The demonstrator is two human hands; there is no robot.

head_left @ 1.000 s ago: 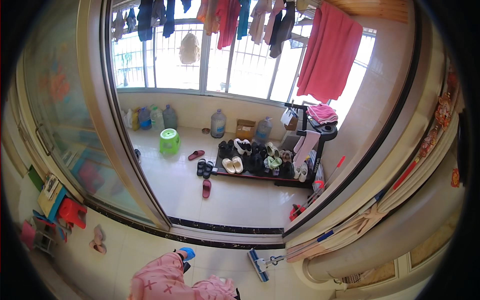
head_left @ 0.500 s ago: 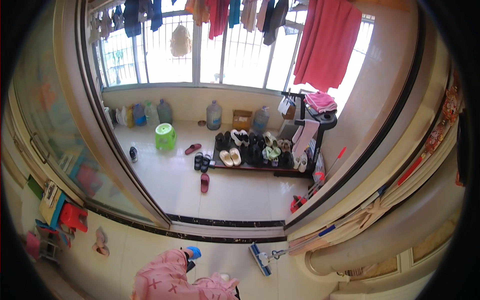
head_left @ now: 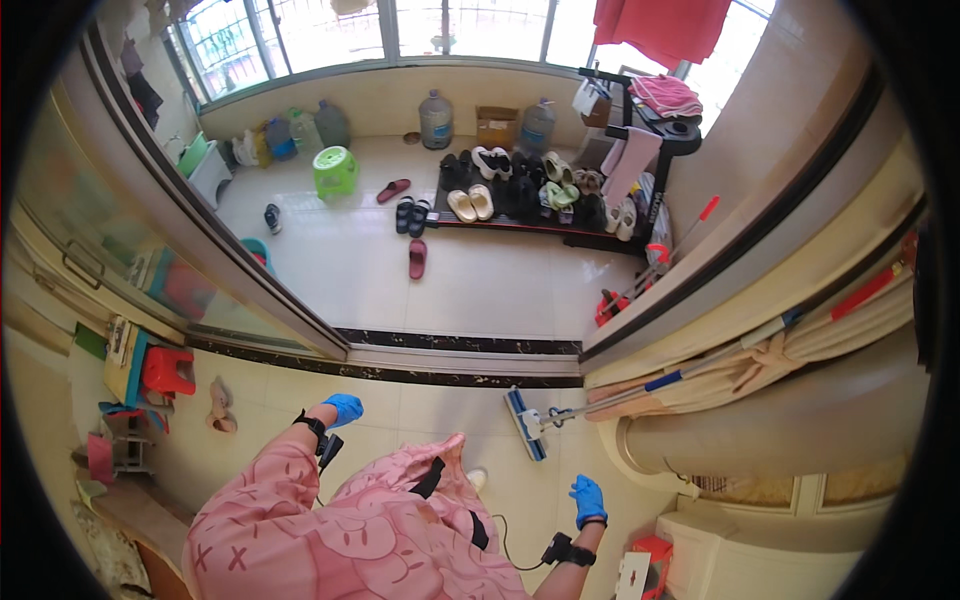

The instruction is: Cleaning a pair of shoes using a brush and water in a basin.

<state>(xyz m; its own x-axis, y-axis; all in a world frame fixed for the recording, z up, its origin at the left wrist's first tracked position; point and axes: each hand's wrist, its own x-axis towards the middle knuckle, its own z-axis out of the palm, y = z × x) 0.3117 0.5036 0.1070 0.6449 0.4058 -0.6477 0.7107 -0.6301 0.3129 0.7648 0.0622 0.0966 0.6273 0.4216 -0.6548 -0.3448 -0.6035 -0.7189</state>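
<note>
My left hand (head_left: 344, 409), in a blue glove, hangs in front of the sliding-door threshold with its fingers curled in. Nothing shows in it. On the other side, my right hand (head_left: 588, 500), also blue-gloved, is loosely bent with fingers partly apart and seems to hold nothing. Each wrist wears a black strap with a small box. The thing nearest my right hand is a mop (head_left: 526, 424), its blue-edged flat head on the floor and its long pole leaning rightward along a curtain. Pink patterned clothing (head_left: 350, 535) covers my arms and body.
Beyond the threshold (head_left: 465, 362), a treadmill (head_left: 500, 222) bears several pairs of shoes. Loose slippers (head_left: 417, 259), a green stool (head_left: 335, 171) and large water bottles (head_left: 435, 120) stand about. A red stool (head_left: 168, 370) is at left; a red container (head_left: 655, 565) sits lower right.
The view has tipped downward, so the balcony sits higher in the picture. My right hand has come into sight, and more of my left forearm shows.
</note>
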